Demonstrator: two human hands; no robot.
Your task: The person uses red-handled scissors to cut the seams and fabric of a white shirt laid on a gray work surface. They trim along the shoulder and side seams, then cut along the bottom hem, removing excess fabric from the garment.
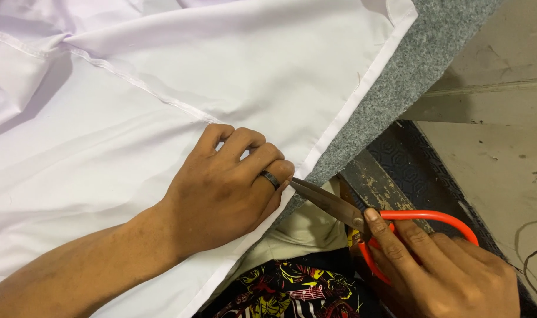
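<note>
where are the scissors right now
In the head view the scissors are at lower right, held by the right hand, their blade tips at the white fabric's hemmed edge beside the left hand.

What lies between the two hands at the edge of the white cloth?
In the head view, the metal blades of the orange-handled scissors span the gap from the right hand to the left hand, which presses the white cloth.
</note>
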